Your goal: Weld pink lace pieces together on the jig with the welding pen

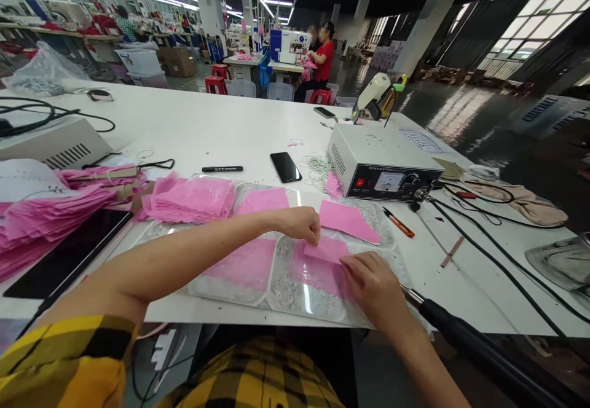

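Between my two hands a small pink fabric piece (328, 250) is stretched over the clear-topped board (304, 306). My left hand (298, 223) reaches across from the left, fingers closed on the piece's upper left. My right hand (371, 279) pinches its right corner between thumb and finger. Beneath lies another pink lace-like piece (318, 276). A black-handled tool with a metal shaft (442, 316) extends from beside my right hand to the lower right; whether the hidden fingers hold it, I cannot tell. A larger pink piece (348, 220) lies just beyond my hands.
A stack of pink pieces (198, 198) lies on the left, near a dark tablet (69, 257). Behind are a marker (222, 169), a phone (286, 167) and a metal control box (385, 162). An orange cutter (400, 223) and black cables (498, 254) lie right.
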Available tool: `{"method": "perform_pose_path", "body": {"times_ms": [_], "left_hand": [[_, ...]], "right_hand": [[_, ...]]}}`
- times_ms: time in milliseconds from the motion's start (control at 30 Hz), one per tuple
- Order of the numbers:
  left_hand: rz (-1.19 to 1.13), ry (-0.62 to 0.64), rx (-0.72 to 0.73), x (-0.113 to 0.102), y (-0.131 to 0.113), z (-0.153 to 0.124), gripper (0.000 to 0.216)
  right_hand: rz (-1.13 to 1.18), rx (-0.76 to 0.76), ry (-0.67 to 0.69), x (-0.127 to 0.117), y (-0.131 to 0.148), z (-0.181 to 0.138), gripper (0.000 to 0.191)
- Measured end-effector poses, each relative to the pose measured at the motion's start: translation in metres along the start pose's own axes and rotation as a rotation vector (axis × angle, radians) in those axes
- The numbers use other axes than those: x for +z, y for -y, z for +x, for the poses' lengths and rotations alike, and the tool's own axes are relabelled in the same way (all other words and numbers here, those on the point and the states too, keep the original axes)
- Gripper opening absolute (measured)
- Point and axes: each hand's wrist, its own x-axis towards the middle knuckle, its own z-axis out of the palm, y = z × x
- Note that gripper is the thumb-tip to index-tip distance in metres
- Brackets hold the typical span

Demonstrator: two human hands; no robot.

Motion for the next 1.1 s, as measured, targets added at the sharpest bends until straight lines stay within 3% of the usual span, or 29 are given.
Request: {"method": "perform_pose_path", "body": {"times_ms": [133, 300, 1100], "left_hand": [[0.032, 0.037, 0.025, 0.021, 0.002, -0.017, 0.01], [0.104, 0.032, 0.036, 0.037, 0.006, -0.022, 0.014], [0.206, -0.051, 0.051, 0.042, 0.002, -0.038, 0.014]], "right_hand": [[0.011, -0.125, 0.011, -0.01, 0.021, -0.015, 0.016], [0.086, -0.156, 0.062, -0.009, 0.031, -0.02, 0.013], [0.28, -0.008, 0.186, -0.008, 0.034, -0.018, 0.009]]}}
